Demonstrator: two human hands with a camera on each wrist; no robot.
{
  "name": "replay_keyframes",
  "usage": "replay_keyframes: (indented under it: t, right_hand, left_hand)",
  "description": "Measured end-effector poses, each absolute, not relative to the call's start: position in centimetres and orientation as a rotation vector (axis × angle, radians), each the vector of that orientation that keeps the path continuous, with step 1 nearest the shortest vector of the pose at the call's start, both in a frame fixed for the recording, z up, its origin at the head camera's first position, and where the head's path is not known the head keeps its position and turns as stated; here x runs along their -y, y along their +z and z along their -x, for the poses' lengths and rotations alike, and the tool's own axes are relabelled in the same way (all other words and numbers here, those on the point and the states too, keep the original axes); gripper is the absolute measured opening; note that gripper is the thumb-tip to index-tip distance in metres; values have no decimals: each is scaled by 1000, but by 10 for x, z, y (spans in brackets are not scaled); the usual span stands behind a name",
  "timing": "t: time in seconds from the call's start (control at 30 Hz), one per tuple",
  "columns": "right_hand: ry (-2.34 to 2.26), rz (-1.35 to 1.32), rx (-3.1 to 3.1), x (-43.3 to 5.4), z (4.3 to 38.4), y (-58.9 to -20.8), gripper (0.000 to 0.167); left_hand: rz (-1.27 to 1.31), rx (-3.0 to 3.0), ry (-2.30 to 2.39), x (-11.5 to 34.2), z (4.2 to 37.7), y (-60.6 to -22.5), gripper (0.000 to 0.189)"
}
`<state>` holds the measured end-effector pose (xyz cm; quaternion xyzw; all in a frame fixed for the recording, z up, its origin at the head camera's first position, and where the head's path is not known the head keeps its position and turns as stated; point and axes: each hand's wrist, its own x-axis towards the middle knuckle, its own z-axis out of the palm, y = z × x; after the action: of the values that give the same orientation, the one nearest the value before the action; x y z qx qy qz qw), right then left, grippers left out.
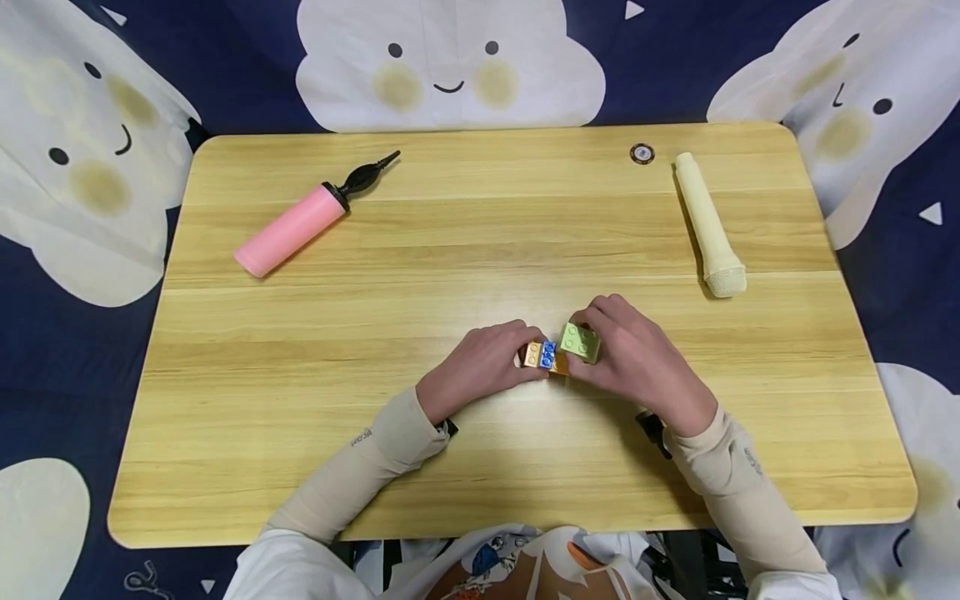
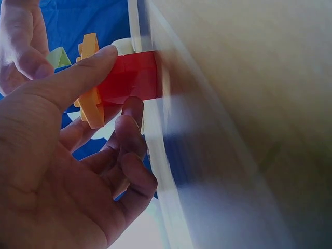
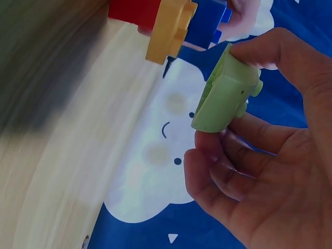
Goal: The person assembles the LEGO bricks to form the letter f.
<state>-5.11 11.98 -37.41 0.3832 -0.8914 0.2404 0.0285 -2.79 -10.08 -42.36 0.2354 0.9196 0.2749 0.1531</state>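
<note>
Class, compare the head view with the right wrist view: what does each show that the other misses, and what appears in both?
Only the head view shows the whole wooden table, the pink pump, the cream microphone and both sleeves. Only the right wrist view shows the red brick under the orange plate, and the right hand's fingertips pinching the green brick's sides. Both show the green brick in the right hand, the blue brick, and the stack held by the left hand.
</note>
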Motion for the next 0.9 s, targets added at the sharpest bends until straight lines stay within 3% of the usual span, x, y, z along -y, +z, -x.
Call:
replay_keyframes:
  t: [0.9]
  right_hand:
    - [735,-1274,2809,-107,40,-374,36]
  left_hand:
    - [-684,-2651,841,102,26,-426,30]
